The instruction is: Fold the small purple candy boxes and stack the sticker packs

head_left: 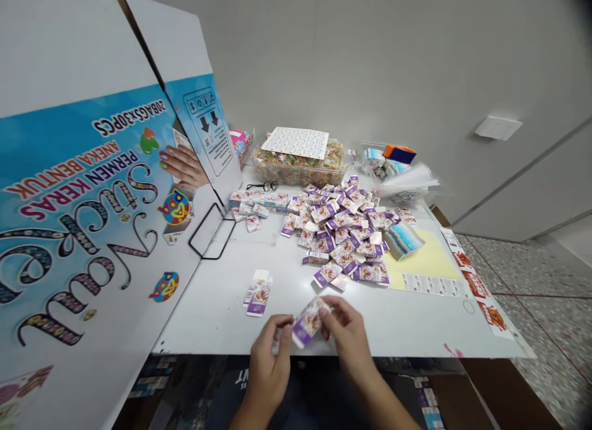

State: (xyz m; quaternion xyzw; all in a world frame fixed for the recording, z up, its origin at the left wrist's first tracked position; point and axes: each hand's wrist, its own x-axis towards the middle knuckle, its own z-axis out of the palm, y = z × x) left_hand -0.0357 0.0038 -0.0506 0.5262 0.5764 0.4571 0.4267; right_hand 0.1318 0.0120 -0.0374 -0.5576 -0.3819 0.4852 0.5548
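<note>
R hand pinches small purple/white box nr counter edge at 6 o'clock; L hand curls at box's 9 o'clock side, can't tell if gripping. From box: flat cartons 10 o'clock, box pile 1 o'clock, clear tub 12.

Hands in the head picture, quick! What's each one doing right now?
Left hand: curled beside the small purple-and-white box; can't tell whether its grip is closed on it.
Right hand: closed, holding that box by its upper right end.
</note>
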